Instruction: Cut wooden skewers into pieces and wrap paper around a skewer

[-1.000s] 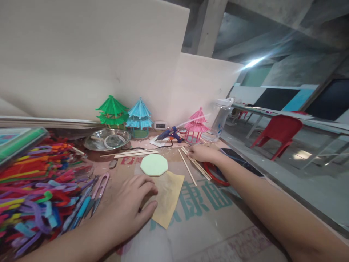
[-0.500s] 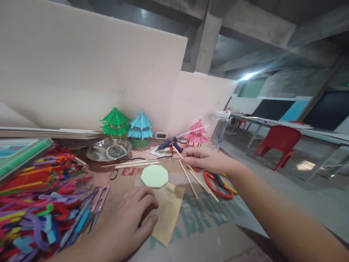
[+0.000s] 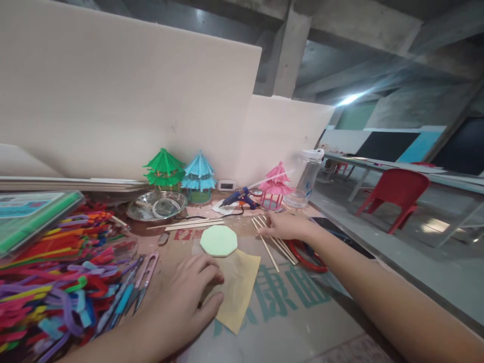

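Observation:
My left hand (image 3: 189, 295) rests open on the cardboard-covered table, fingers loosely bent, with nothing in it. It lies at the left edge of a tan paper square (image 3: 242, 287), just below a pale green octagonal piece (image 3: 218, 241). Farther right, my right hand (image 3: 283, 225) is low over several thin wooden sticks (image 3: 269, 252), its thumb and fingers closed around the upper part of a stick; the exact grip is partly hidden. Red-handled scissors (image 3: 310, 259) lie partly under my right forearm. More wooden sticks (image 3: 194, 224) lie behind the octagon.
A blue glue gun (image 3: 238, 197) stands at the back, near green (image 3: 164, 166), blue (image 3: 199, 171) and pink (image 3: 278, 181) small pavilions. Colourful pipe cleaners (image 3: 49, 282), tweezers (image 3: 145, 275) and a metal dish (image 3: 136, 212) are left. A clear jar (image 3: 308, 176) and dark phone (image 3: 344, 237) are right.
My right hand has lowered the stick it held tilted, and that stick now lies alongside the others. The view has shifted slightly; my left hand keeps its pose.

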A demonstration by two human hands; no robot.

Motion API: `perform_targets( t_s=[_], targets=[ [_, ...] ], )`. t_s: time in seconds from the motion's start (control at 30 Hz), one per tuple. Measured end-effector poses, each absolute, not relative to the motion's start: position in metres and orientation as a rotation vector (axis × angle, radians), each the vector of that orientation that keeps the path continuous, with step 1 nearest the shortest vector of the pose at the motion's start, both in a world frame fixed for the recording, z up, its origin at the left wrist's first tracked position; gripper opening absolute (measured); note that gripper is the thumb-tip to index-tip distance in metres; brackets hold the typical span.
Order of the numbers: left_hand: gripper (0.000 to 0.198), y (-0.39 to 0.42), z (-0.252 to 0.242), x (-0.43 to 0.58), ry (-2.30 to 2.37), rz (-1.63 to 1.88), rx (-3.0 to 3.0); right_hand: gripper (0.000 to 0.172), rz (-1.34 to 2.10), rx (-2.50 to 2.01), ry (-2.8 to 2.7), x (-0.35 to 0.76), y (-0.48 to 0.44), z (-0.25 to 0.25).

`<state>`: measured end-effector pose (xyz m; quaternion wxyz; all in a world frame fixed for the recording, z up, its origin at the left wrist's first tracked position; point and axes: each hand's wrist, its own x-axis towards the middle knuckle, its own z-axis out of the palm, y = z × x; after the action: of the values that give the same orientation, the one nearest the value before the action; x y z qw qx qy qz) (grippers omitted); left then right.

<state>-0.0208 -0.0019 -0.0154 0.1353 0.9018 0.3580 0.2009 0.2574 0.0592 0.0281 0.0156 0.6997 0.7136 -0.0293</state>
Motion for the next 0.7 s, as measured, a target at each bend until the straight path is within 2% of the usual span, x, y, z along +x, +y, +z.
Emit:
perform_targets(
  t_s=[0.07,0.27,0.43,0.7],
  targets=[
    [0.013,-0.003,-0.015,-0.021,1.045,0.569,2.614,0.056,-0.108,2.141,2.246,0.251,0.058,0.025],
    [0.011,-0.004,-0.015,-0.02,1.029,0.596,2.611,0.029,-0.044,2.198,2.226,0.25,0.069,0.015],
    [0.01,-0.004,-0.015,-0.02,1.019,0.631,2.6,0.025,0.094,2.188,2.318,0.239,0.06,0.028],
    [0.009,-0.005,-0.015,-0.02,1.031,0.6,2.616,0.024,0.184,1.787,2.666,0.168,0.069,0.05]
  ],
)
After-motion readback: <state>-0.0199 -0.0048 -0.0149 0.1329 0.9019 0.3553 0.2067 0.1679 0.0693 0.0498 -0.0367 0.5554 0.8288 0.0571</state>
